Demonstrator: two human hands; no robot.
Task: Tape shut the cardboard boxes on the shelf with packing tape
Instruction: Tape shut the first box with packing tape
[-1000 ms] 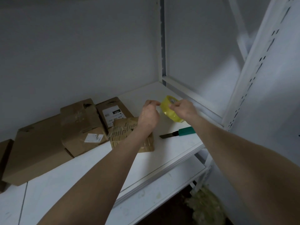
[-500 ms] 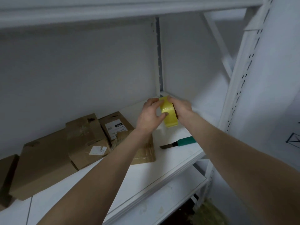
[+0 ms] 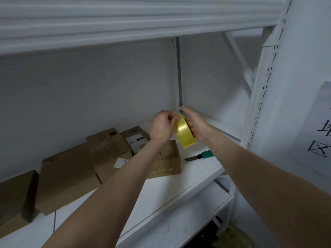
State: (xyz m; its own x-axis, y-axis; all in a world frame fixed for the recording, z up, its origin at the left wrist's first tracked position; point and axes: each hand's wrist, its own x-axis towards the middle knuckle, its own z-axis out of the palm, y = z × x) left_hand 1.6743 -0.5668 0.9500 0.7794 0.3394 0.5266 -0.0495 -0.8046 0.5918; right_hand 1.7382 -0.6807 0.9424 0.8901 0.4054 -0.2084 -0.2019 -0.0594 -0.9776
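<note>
Packing tape [image 3: 184, 135], a glossy, translucent yellow roll, is held in the air above the right part of the shelf [image 3: 161, 194], tilted so that its outer band faces the viewer. The right hand [image 3: 196, 125] clasps the roll from its right side with the fingers passing behind it; this grip appears meant to steady the roll. The left hand [image 3: 162, 126] has its fingertips curled and pinched at the upper rim, judged to be picking for the free end. No drawn-out strip can be made out, and motion blur hides the end itself. Directly below and to the left, five cardboard boxes [image 3: 109, 151] lie on the shelf in a loose row, some leaning on one another, the nearest one flat and just under the left wrist. None shows fresh tape, so sealing is judged not yet begun. A utility knife [image 3: 198, 156] with a green handle lies on the shelf near the roll, presumably ready for cutting. A paper sign [image 3: 320, 131] hangs to the right of the frame.
</note>
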